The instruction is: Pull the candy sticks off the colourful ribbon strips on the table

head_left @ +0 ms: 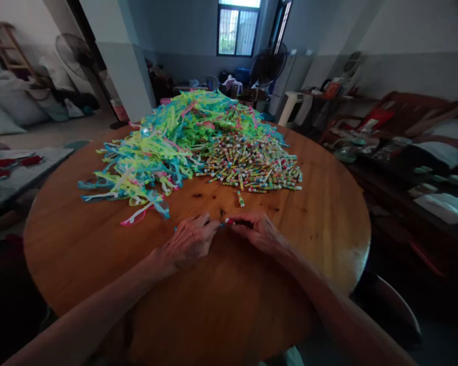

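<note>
Well inside the table edge, the right hand pinches a tube.

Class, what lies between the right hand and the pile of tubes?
A single tube lies on the table between the right hand and the pile, in the head view.
</note>
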Tool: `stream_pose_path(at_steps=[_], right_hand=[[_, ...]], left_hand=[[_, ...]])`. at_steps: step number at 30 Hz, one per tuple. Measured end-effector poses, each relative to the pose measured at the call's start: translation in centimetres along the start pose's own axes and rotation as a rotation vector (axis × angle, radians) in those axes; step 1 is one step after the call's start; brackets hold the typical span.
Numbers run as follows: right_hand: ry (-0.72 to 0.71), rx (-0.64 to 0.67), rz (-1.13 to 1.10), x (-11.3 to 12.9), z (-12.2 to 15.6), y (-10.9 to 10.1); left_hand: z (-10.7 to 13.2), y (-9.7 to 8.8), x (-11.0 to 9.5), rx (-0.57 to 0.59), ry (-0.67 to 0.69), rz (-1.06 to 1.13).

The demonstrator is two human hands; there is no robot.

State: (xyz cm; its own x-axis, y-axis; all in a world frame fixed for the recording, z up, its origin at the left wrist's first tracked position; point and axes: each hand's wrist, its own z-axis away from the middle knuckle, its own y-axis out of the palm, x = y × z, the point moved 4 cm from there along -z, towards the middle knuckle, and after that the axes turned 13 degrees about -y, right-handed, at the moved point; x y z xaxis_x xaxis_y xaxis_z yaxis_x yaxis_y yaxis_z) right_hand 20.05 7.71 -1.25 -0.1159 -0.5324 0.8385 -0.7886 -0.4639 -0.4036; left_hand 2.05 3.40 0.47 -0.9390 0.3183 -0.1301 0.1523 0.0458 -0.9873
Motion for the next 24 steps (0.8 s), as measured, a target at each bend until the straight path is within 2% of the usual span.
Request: stream_pose_path(at_steps=[7,15,24], right_hand=[[0.028,-0.01,-0.046,-0.2,0.4,0.1],[0.0,-0.054,0.067,0.4,0.3,0.1],[-0.117,-0.047,0.146,1.0,0.7,0.4]], left_hand=[[-0.4,0.3,-0.1,0.017,-0.001,-0.006],[-0.2,0.0,-0.3,-0.033,0.032,0.016],[-0.3,0.4,-0.3,0.021,0.044,-0.004]])
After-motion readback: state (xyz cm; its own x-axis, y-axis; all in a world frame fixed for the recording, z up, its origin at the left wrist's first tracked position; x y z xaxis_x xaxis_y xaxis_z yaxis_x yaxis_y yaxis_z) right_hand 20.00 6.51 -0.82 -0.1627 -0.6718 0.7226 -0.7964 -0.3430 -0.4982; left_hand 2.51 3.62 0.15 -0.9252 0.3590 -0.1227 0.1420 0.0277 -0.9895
